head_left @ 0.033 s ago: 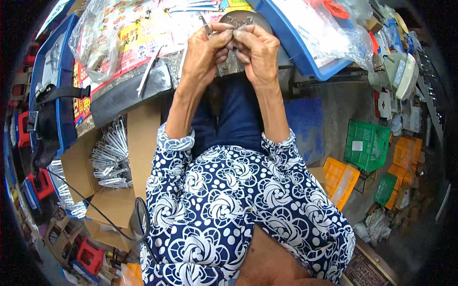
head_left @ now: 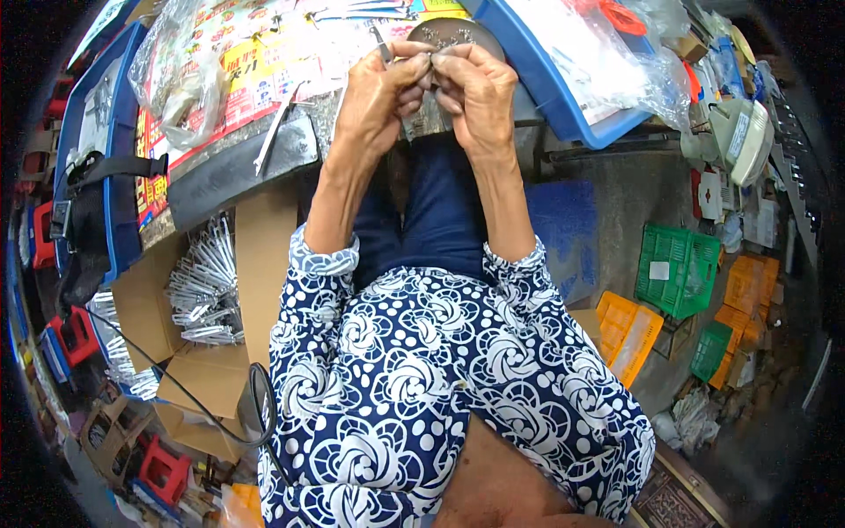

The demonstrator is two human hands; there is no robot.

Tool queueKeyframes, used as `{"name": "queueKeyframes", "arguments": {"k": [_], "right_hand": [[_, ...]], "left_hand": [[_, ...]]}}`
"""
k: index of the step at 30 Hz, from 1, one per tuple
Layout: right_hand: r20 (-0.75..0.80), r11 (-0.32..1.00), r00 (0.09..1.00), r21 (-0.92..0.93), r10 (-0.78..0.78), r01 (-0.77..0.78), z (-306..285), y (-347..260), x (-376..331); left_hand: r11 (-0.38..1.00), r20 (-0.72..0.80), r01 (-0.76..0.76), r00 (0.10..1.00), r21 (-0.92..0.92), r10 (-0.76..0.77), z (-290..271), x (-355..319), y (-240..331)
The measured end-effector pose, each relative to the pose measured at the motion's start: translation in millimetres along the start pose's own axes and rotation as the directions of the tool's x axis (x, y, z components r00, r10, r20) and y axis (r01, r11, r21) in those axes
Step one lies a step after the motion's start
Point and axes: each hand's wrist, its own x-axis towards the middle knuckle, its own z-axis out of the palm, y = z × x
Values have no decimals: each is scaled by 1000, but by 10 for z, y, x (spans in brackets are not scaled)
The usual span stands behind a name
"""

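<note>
Both hands meet over the table's near edge, fingertips pinched together. My left hand point(head_left: 380, 92) is closed, thumb against forefinger; my right hand point(head_left: 477, 92) is closed the same way, its tips touching the left's. Whatever lies between them is too small or hidden to name. Just behind them sits a round dark dish point(head_left: 466, 28) with small metal bits in it. A thin grey metal strip point(head_left: 379, 37) shows beside my left fingers. Farther left, a slim silvery metal piece with a forked end point(head_left: 275, 132) lies across a black pad point(head_left: 238, 167) at the edge.
Blue trays stand on the right point(head_left: 594, 132) and left point(head_left: 123, 176). Printed paper and a clear plastic bag point(head_left: 198, 106) cover the table. Below left, a cardboard box point(head_left: 145, 308) holds many metal pieces point(head_left: 207, 286). Green point(head_left: 678, 264) and orange crates point(head_left: 629, 334) stand right; a black cable point(head_left: 207, 409) hangs left.
</note>
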Motion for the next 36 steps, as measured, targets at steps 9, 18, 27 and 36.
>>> {"name": "queueKeyframes", "arguments": {"k": [9,18,27,36], "right_hand": [[38,991,998,124,49,-54,-85,68,61],[81,994,996,104,26,-34,-78,78,-67],[104,999,994,24,43,-46,-3,24,-222],[155,1000,988,-23,3,1,79,13,-223]], "left_hand": [[967,99,148,987,-207,-129,-283,71,49],[871,320,287,934,-398,-161,-403,22,46],[864,346,203,938,-461,-35,-371,-67,23],[888,270,172,961,-427,-57,-366,-111,-10]]}}
